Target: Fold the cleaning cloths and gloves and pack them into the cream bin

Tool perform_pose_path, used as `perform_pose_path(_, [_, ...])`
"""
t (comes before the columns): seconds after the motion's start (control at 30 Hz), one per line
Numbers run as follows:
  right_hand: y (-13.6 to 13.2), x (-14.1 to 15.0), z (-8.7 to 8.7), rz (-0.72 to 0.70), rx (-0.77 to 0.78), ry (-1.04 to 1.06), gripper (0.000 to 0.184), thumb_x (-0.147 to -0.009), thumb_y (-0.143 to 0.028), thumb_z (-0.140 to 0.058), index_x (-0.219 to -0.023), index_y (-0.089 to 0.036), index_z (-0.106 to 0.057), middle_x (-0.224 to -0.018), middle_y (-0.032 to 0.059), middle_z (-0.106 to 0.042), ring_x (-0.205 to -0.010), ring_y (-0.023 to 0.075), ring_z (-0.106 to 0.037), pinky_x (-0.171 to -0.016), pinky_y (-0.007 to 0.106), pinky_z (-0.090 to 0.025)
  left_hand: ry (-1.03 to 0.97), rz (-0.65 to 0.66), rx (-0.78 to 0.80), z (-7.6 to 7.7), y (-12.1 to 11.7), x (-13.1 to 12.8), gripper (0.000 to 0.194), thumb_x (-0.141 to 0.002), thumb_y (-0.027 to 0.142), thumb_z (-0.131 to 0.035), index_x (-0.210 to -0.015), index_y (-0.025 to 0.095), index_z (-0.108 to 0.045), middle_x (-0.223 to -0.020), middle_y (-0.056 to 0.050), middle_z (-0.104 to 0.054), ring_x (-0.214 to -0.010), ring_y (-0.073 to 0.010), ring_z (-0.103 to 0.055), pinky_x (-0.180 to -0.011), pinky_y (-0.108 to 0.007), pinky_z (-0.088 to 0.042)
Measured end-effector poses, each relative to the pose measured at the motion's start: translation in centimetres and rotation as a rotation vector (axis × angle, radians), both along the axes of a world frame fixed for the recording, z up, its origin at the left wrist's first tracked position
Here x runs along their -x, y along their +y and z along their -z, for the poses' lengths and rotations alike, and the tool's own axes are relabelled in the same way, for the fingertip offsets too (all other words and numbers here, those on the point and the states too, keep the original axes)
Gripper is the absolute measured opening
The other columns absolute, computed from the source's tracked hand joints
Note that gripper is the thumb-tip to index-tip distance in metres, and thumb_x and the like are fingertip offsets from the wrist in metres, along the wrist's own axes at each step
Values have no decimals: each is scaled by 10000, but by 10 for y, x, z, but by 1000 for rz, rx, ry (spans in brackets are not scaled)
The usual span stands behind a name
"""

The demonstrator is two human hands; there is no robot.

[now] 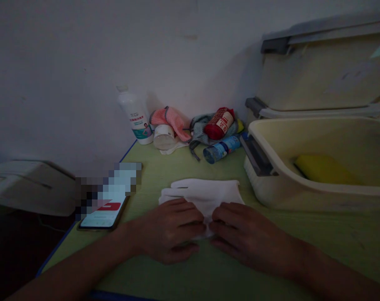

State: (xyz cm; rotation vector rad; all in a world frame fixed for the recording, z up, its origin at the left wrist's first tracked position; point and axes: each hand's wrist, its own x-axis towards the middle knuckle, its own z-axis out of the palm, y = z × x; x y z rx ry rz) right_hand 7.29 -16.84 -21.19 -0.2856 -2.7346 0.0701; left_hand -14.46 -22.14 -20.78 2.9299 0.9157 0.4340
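Note:
A white glove [205, 191] lies flat on the green table, its fingers pointing left and its cuff to the right. My left hand [173, 230] rests on the near left side of the glove with its fingers curled over the cloth. Close by, my right hand [244, 234] grips the near edge of the same glove, toward the cuff. Between my fingertips the cloth is bunched a little. Both hands cover the near part of the glove, and the fingertips are partly hidden.
A lit phone [110, 205] lies left on the table [165, 276]. A white bottle [136, 119], round tub [164, 137], pink cloth [174, 121], red package [220, 123] and blue bottle [221, 149] stand behind. At right is a cream bin [290, 200] holding a yellow item [328, 169].

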Motion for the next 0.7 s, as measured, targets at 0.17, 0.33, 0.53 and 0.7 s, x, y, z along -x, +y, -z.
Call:
perform_pose_path(0.17, [-2,3,1,52,151,-90,69,-776,-201,-659,-820,-168,-617,-829,28,-613,-761,159,-583,-662,260,-483,39,-56,80,7,2,-3,219,-830,266,-515,-994,138,-583,-936,-96,-619,-885,-208,-560,-828,-341,-446])
perform_pose_path(0.33, [1,6,2,77,233,-86,58,-821,-133,-569,-804,-171,-610,-808,33,-601,-749,145,-577,-663,251,-470,-50,-115,88,9,-1,-10,245,-793,287,-569,-992,144,-580,-921,-74,-616,-862,-185,-560,-811,-312,-456])
perform_pose_path(0.53, [6,8,2,90,407,-83,103,-860,-117,-498,-808,-153,-580,-827,42,-601,-784,150,-566,-702,261,-471,-138,-230,-26,14,-4,-19,190,-766,290,-573,-896,153,-593,-832,-51,-616,-775,-177,-566,-710,-303,-474])
perform_pose_path(0.7, [8,8,-3,112,516,-99,158,-875,-125,-434,-763,-164,-539,-796,37,-583,-757,152,-555,-683,269,-456,-170,-244,-100,16,-2,-16,162,-817,113,-459,-872,158,-605,-798,-43,-601,-728,-148,-556,-659,-265,-460])
